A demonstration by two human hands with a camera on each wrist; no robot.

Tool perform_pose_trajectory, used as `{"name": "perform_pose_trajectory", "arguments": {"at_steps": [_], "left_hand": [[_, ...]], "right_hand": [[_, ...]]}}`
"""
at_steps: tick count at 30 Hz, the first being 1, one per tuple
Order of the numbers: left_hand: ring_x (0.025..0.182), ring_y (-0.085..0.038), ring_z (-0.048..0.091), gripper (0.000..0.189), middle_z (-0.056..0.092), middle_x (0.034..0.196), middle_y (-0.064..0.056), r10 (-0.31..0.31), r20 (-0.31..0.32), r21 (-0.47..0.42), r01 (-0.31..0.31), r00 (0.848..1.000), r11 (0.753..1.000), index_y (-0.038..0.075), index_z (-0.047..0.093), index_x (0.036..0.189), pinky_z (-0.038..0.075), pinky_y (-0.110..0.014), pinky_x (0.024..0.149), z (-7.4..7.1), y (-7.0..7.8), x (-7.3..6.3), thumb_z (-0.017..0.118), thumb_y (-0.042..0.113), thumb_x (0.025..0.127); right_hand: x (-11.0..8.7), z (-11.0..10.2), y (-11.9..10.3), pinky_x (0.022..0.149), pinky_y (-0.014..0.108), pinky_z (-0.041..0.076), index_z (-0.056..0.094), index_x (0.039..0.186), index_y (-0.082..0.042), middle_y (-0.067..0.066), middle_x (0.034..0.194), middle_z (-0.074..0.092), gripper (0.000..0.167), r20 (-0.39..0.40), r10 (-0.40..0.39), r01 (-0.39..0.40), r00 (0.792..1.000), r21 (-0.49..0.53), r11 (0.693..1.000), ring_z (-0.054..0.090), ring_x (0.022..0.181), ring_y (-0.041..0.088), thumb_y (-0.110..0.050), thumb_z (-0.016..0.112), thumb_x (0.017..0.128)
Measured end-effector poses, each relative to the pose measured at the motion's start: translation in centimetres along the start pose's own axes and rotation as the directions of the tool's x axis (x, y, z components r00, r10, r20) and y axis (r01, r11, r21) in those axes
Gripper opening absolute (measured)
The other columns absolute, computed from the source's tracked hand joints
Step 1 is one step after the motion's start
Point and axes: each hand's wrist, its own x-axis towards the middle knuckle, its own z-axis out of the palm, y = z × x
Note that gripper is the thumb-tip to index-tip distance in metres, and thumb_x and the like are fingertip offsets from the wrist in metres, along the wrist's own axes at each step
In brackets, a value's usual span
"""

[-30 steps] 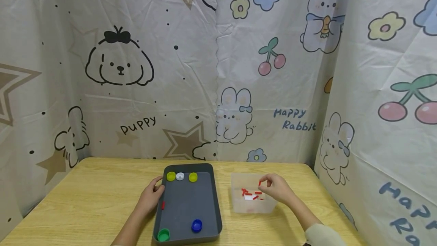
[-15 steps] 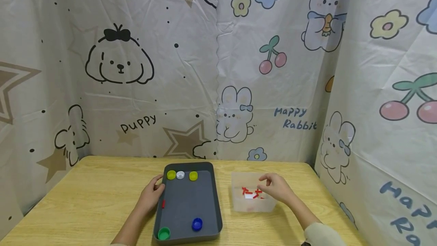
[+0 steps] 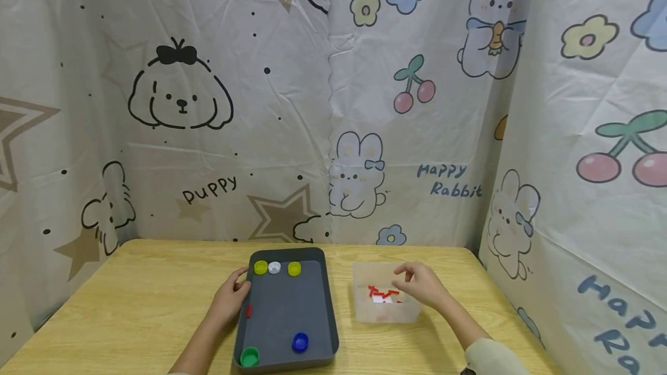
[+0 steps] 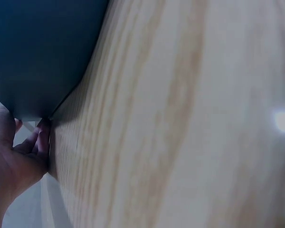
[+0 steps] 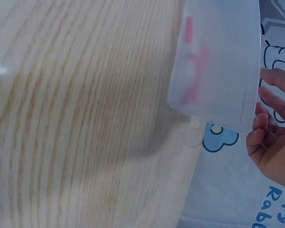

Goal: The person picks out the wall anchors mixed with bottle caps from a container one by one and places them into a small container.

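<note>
My left hand point(image 3: 228, 301) holds the left wall of a dark grey tray point(image 3: 292, 311), thumb at the rim; in the left wrist view its fingers point(image 4: 42, 140) meet the tray's lower edge. Over the right side of a translucent plastic bin point(image 3: 385, 315) is my right hand point(image 3: 421, 286), thumb and index finger apart with nothing between them. Several short red sticks point(image 3: 379, 294) lie inside the bin, beside a white patch on its floor. In the right wrist view they show blurred through the bin wall point(image 5: 223, 90). A single red stick point(image 3: 249, 311) lies along the tray's left side.
Two yellow caps point(image 3: 260, 268) and a white cap point(image 3: 274, 268) sit at the tray's far end. Nearer are a blue cap point(image 3: 300, 342) and a green cap point(image 3: 249, 356). Printed curtains point(image 3: 281, 103) stand around the wooden table point(image 3: 151, 294).
A second ago my right hand pinched a red stick above the bin. It let go, and the stick dropped among the others. My left hand and the tray stayed put.
</note>
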Motion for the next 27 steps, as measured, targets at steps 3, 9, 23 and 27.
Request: {"name": "perform_pose_trajectory", "arguments": {"at_steps": [3, 9, 23, 27], "left_hand": [[0.092, -0.022, 0.057, 0.047, 0.060, 0.109, -0.019, -0.003, 0.000, -0.006, 0.003, 1.000, 1.000, 0.005, 0.038, 0.140, 0.046, -0.032, 0.074, 0.0, -0.1, 0.0, 0.044, 0.020, 0.097], [0.092, -0.024, 0.060, 0.046, 0.061, 0.109, -0.021, 0.012, -0.002, -0.012, -0.012, 1.000, 1.000, 0.005, 0.038, 0.140, 0.048, -0.034, 0.075, 0.0, -0.3, 0.1, 0.045, 0.020, 0.097], [0.087, -0.020, 0.058, 0.047, 0.062, 0.104, -0.018, 0.023, -0.004, -0.015, -0.023, 1.000, 1.000, 0.004, 0.038, 0.140, 0.045, -0.030, 0.071, 0.1, -0.3, -0.1, 0.044, 0.019, 0.097], [0.089, -0.021, 0.058, 0.047, 0.062, 0.106, -0.019, 0.022, -0.006, -0.013, -0.022, 1.000, 1.000, 0.004, 0.038, 0.140, 0.046, -0.031, 0.072, 0.1, -0.3, 0.0, 0.044, 0.019, 0.097]], "right_hand": [[0.2, -0.1, -0.4, 0.055, 0.024, 0.035, 0.069, 0.097, -0.004, 0.002, 0.073, 0.050, 0.022, -0.004, -0.006, 0.006, 1.000, 0.000, 1.000, 0.042, 0.066, 0.013, -0.017, 0.071, 0.080], [0.6, -0.2, -1.5, 0.057, 0.026, 0.034, 0.069, 0.098, -0.006, 0.001, 0.074, 0.052, 0.022, 0.003, -0.042, 0.042, 0.999, -0.001, 0.999, 0.043, 0.068, 0.014, -0.019, 0.070, 0.080], [1.4, 0.7, -4.3, 0.051, 0.024, 0.035, 0.069, 0.096, -0.009, 0.001, 0.074, 0.053, 0.020, 0.013, -0.104, 0.103, 0.995, 0.029, 0.994, 0.041, 0.063, 0.013, -0.021, 0.071, 0.080], [1.7, 1.1, -4.7, 0.050, 0.024, 0.035, 0.069, 0.097, -0.010, 0.000, 0.075, 0.054, 0.020, 0.031, -0.126, 0.125, 0.992, 0.031, 0.992, 0.042, 0.061, 0.013, -0.022, 0.070, 0.081]]}}
